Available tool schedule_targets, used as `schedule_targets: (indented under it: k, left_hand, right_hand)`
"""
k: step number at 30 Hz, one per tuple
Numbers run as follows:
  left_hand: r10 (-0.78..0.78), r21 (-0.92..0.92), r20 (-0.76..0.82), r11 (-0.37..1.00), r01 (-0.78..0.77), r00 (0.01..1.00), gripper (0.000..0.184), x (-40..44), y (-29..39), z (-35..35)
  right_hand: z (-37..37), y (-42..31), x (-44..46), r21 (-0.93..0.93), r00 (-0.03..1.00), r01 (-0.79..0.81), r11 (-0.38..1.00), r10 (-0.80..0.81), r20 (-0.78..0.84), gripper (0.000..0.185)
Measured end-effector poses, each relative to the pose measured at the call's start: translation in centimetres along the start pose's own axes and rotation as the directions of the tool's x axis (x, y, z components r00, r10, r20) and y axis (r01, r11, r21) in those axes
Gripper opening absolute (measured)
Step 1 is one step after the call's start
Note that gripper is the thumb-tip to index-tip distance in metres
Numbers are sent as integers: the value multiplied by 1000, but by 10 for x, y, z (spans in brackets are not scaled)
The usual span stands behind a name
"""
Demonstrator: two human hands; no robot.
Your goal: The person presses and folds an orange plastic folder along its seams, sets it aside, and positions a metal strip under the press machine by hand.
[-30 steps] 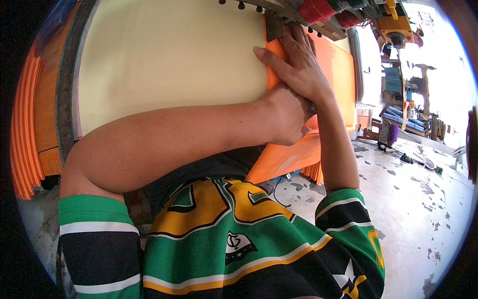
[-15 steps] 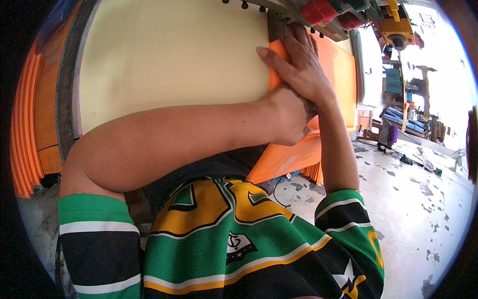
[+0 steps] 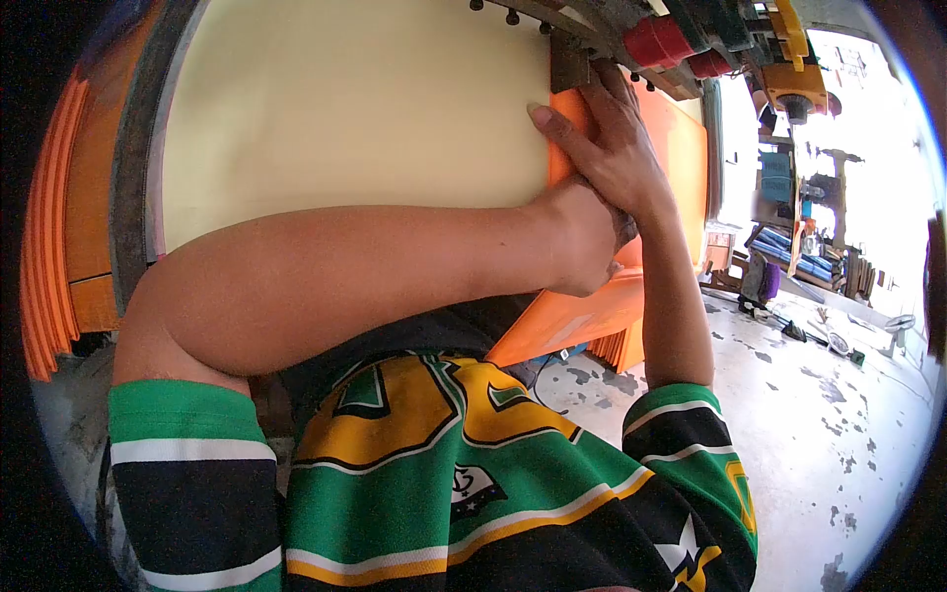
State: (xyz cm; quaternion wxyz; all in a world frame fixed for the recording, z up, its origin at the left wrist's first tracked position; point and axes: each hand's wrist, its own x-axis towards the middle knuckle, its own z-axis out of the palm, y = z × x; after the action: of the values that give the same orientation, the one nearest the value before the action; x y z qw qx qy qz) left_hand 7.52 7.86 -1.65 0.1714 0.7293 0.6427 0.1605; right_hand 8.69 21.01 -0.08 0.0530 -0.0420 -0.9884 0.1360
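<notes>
My right hand [image 3: 623, 148] lies on an orange sheet [image 3: 676, 138], fingers stretched forward and thumb apart. Its fingertips reach beside a dark metal block [image 3: 570, 67] under the machine and are partly hidden. My left arm crosses in front of my body, and my left hand [image 3: 587, 237] is bent at the sheet's near part, beneath my right wrist. That hand looks curled on the sheet; most of its fingers are hidden. The sheet's near flap [image 3: 562, 321] slopes down toward my waist. A pale yellow board [image 3: 365, 109] lies to the left of both hands.
Above my hands is a machine with red parts [image 3: 659, 41] and a yellow part [image 3: 794, 84]. Orange ribbed stacks [image 3: 49, 237] stand at far left. A dark frame edge [image 3: 133, 168] borders the board. The floor [image 3: 779, 424] is patchy, with assorted items farther back.
The whole view has shifted slightly, so the hands and machine sit a little more to the right and lower. Both hands keep nearly the same pose on the orange sheet.
</notes>
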Motion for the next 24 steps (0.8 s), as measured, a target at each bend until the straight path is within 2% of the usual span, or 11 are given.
schedule_targets:
  k: [2,3,5,9,11,15,24]
  left_hand:
    - [-12,92,-99,996,21,995,64,3,2,7]
    - [-10,94,-100,995,20,995,64,1,2,4]
    - [-20,59,-42,998,22,999,64,-3,1,-1]
    - [40,36,-85,999,-37,996,71,-1,-2,3]
    - [5,129,-61,992,3,998,67,-1,1,3]
    - [-9,157,-96,987,24,995,69,-3,2,2]
    - [13,220,-29,976,-7,999,74,-1,1,-1]
  right_hand:
    - [-1,3,0,-20,1000,-12,1000,12,26,83]
    - [-3,1,0,-22,1000,-12,1000,12,25,83]
    - [-5,-4,3,-6,999,-19,1000,19,40,82]
    - [-3,1,4,-63,999,8,998,-6,34,82]
    - [-2,1,5,-61,999,41,997,-41,-1,82]
    - [-4,-3,5,-97,999,45,994,-44,7,81]
    - [-12,-9,10,-114,998,31,993,-24,63,81]
